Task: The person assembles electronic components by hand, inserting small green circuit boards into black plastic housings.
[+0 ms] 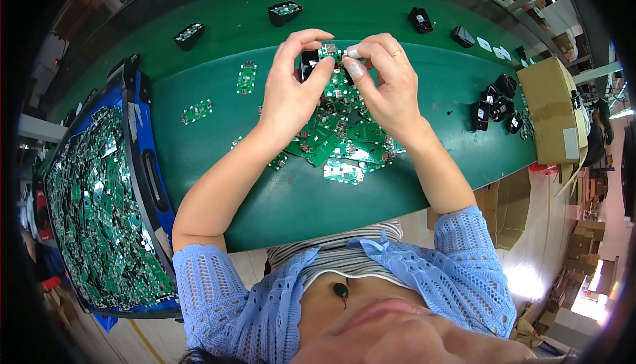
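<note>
My left hand (pixel 293 86) and my right hand (pixel 383 82) meet above the green table, both pinching one small green circuit board (pixel 329 51). A small black housing (pixel 308 62) shows behind my left fingers, partly hidden. My right thumb and forefinger hold the board's right end; a ring sits on that hand. Right below my hands lies a heap of green circuit boards (pixel 341 140).
A blue crate (pixel 142 158) full of circuit boards stands at my left. Loose boards (pixel 197 111) lie on the green table (pixel 298 198). Black housings (pixel 285 13) ride the belt beyond. More black parts (pixel 497 102) and a cardboard box (pixel 553 109) sit at the right.
</note>
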